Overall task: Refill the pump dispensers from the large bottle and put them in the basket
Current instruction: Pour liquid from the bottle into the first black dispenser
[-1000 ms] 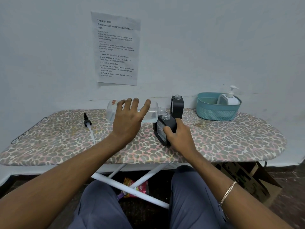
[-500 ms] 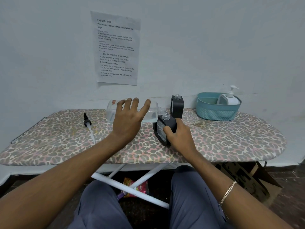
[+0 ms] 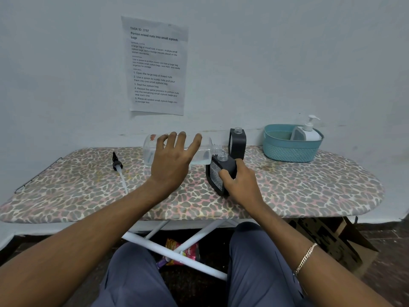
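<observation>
My left hand grips the large clear bottle, held on its side above the board, its open neck just over the mouth of a black dispenser. That dispenser has no pump and is tilted toward the bottle; my right hand grips it. A second black dispenser, also without a pump, stands upright behind it. A black pump head with a white tube lies to the left. The teal basket at the back right holds a white pump dispenser.
Everything stands on a leopard-print ironing board against a white wall with a printed sheet. A cardboard box sits on the floor under the right end, and a snack packet lies between the board's legs.
</observation>
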